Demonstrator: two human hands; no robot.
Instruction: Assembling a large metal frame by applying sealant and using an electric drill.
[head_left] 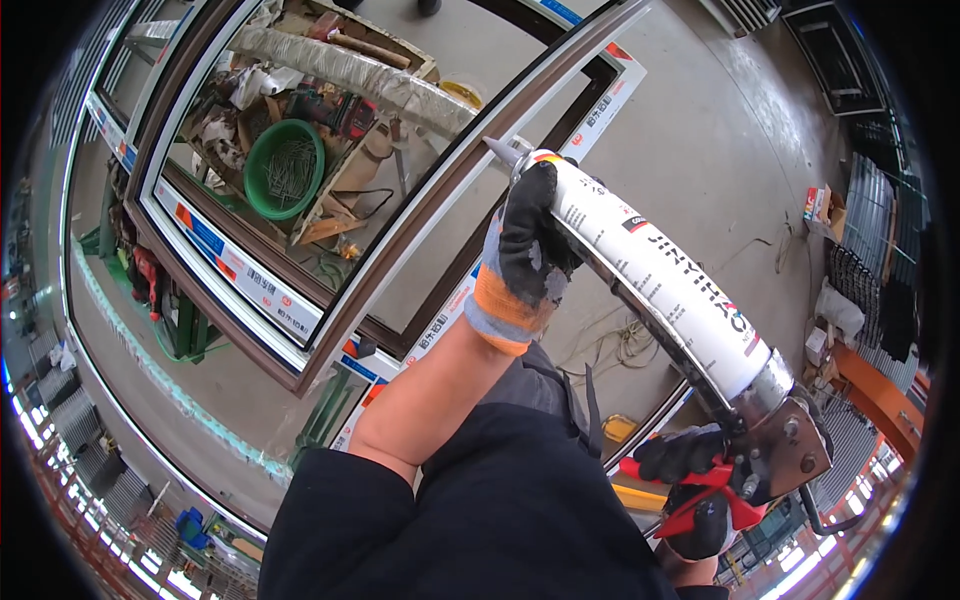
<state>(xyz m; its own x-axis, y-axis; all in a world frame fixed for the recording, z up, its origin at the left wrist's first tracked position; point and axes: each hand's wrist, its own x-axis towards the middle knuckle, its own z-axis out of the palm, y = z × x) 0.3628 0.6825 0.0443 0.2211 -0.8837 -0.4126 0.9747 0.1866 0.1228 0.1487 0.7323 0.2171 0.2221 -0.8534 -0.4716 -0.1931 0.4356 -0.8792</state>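
Note:
A caulking gun loaded with a white sealant cartridge (655, 265) slants across the right side of the head view. My left hand (525, 245), in a black, grey and orange work glove, is wrapped round its front end, just behind the grey nozzle (503, 152). The nozzle tip points up-left, at the edge of a brown and white window frame (408, 232); I cannot tell whether they touch. Lower right, my gloved right hand (690, 510) is closed round the red handle (695, 485), partly hidden by the gun's metal back end.
Inside the frame's outline show a green bowl (257, 175) of nails or screws, a red and black power tool (350, 115) and wooden pieces. More frames lie beneath. Cables (625, 345) rest on the floor. Stacked metal profiles (868, 215) and a cardboard box (828, 212) stand at right.

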